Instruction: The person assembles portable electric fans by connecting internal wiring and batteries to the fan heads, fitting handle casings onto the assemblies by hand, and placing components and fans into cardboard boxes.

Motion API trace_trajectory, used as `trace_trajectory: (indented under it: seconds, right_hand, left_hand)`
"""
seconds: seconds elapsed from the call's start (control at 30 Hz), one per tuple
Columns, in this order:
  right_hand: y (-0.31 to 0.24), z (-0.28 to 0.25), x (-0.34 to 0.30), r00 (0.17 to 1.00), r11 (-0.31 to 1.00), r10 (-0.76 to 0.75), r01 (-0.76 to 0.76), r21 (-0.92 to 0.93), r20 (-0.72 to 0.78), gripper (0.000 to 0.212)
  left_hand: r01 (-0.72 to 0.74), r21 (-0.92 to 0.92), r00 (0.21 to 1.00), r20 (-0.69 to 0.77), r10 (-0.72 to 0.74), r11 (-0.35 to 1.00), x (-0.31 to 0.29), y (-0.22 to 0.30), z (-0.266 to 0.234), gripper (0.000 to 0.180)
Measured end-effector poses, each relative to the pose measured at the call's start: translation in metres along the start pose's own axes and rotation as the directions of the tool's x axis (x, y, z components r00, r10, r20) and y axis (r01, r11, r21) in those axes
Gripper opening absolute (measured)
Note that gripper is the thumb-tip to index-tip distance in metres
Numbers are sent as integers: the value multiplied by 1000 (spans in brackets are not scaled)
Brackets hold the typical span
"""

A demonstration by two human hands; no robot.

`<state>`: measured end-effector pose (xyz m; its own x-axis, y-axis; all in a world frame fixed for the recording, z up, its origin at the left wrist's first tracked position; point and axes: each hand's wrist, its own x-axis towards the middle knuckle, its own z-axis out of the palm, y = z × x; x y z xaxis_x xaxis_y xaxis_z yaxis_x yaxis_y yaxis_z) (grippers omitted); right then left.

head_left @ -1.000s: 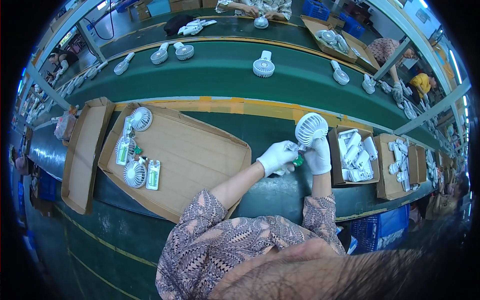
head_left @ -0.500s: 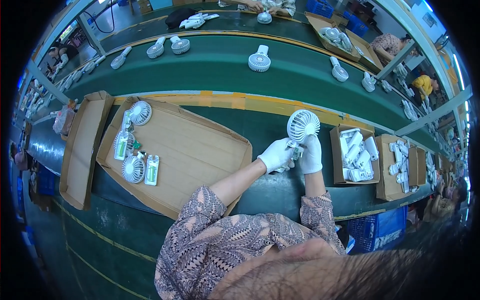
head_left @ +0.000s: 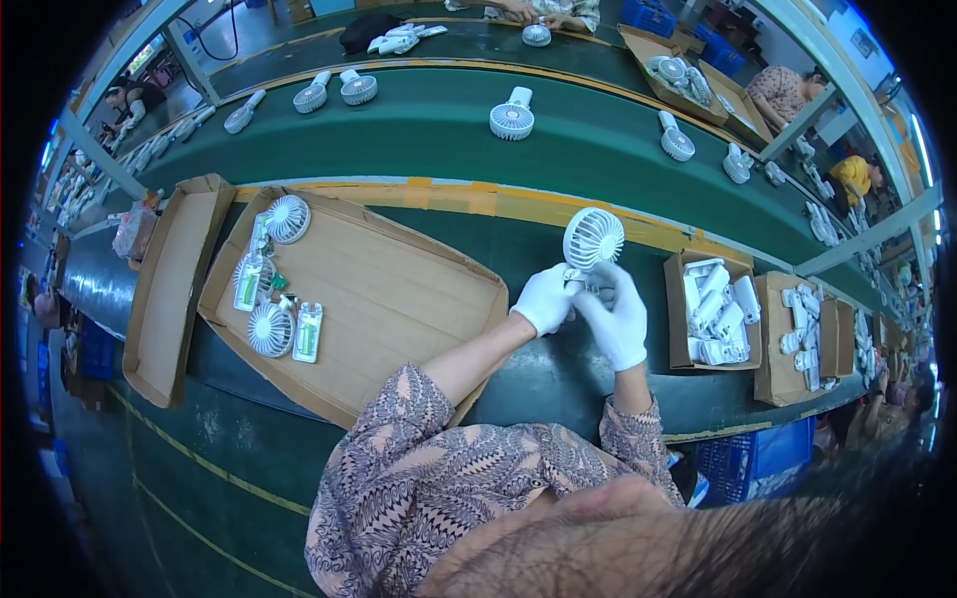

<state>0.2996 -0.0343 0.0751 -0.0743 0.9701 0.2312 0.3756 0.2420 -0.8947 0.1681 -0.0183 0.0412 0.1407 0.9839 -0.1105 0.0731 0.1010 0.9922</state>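
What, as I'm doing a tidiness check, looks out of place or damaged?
Nothing looks spilled; the held fan shows no obvious damage. Mildly untidy: fan parts overlap at uneven angles at left in the large cardboard tray.

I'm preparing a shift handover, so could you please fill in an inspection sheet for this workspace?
Surface: dark green table.
Job's things: white fan, held; fan heads in cardboard tray; white parts in box.
Clutter: plastic bag at far left.
Grippers: gloved left hand holds the fan below its head; gloved right hand beside it, contact unclear.
Cables: dark cable hanging upper left.
Surroundings: green belt carrying fans; co-worker upper right.
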Motion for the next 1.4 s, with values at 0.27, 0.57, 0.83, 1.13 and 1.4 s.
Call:
trace_trajectory:
  seconds: [0.27, 0.57, 0.83, 1.13, 1.4]
  right_hand:
    - [0, 1, -5, 987, 981, -159, 156, -117, -14, 19]
    - [6, -2, 0, 991, 988, -117, 109, -108, -66, 22]
    - [18, -19, 4, 950, 933, -43, -72, 353, 308, 38]
    - [40, -4, 10, 997, 967, 70, -71, 246, 12, 32]
    - [46, 11, 9, 964, 945, 195, -234, 229, 181, 27]
  left_hand:
    - [-98, 719, 980, -52, 194, 688, -1, -1, 3, 21]
    - [-61, 644, 996, -14, 92, 763, 5, -5, 2, 29]
    - [-42, 328, 998, 58, 24, 944, 7, -3, -5, 35]
    - [299, -555, 954, 202, -224, 776, 18, -7, -15, 26]
    - [352, -932, 923, 331, -196, 85, 54, -36, -47, 30]
